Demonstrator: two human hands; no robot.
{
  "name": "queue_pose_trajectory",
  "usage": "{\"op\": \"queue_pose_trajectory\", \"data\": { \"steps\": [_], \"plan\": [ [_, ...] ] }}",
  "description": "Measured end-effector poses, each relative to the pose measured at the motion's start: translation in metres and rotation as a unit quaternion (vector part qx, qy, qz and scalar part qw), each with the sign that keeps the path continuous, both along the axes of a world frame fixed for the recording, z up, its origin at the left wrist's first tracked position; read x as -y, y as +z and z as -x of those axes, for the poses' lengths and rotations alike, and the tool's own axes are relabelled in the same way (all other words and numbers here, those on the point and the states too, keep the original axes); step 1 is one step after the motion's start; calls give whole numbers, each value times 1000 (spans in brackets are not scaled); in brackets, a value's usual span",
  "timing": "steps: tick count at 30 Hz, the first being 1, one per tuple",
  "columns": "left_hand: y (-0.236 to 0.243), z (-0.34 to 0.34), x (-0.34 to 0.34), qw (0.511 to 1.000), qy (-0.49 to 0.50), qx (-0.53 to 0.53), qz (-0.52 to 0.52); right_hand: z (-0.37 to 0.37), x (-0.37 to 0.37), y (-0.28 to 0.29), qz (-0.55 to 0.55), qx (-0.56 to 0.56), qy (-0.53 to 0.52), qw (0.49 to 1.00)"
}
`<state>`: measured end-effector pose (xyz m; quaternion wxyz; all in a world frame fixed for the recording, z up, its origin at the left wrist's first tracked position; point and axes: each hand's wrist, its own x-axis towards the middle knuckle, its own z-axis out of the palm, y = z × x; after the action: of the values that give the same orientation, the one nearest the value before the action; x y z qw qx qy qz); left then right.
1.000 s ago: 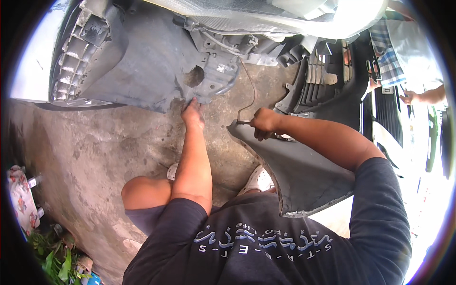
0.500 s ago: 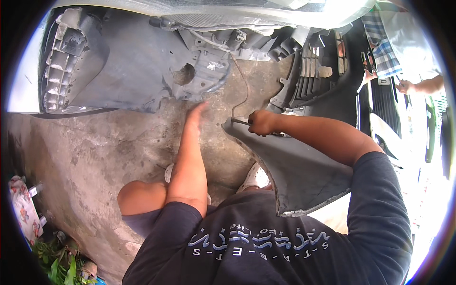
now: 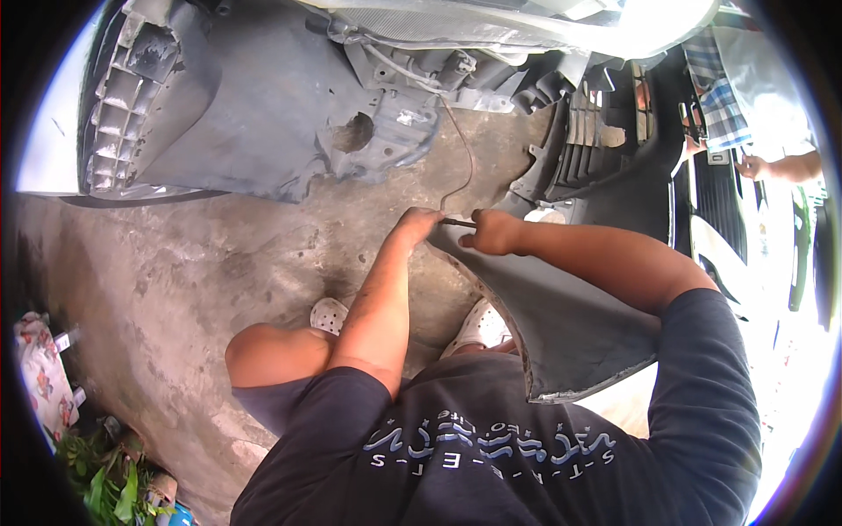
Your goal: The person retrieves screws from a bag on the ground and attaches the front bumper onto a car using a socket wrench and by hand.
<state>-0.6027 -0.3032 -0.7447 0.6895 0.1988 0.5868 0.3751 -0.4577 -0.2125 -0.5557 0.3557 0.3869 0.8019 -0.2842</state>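
Observation:
A dark grey car bumper [image 3: 579, 324] with a grille lies on its side along my right, its narrow corner pointing at the middle of the view. At that corner my left hand [image 3: 419, 223] is closed, its fingers pressed together where a thin brown wire [image 3: 471, 162] comes down from the car. What exactly the fingertips pinch is hidden. Just right of it, my right hand [image 3: 493, 233] is closed around a slim dark tool [image 3: 460, 223]. The tool's tip reaches my left fingertips, and its kind does not show.
Ahead is the car's front [image 3: 491, 31], its underside and grey wheel-arch liner [image 3: 263, 105] exposed. A stained concrete floor [image 3: 158, 280] stretches left. Another person's hand [image 3: 759, 167] is at the far right. Green plants [image 3: 114, 478] and a flowered cloth [image 3: 44, 377] lie lower left.
My left hand has moved right and nearer, from below the liner to the bumper's corner, where its fingers have closed. My right hand still grips the slim tool there.

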Motion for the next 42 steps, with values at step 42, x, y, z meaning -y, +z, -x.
{"op": "queue_pose_trajectory", "data": {
  "steps": [42],
  "plan": [
    [10,7,1,995,17,70,73,16,3,-36,143,108,-86,980]
  ]
}}
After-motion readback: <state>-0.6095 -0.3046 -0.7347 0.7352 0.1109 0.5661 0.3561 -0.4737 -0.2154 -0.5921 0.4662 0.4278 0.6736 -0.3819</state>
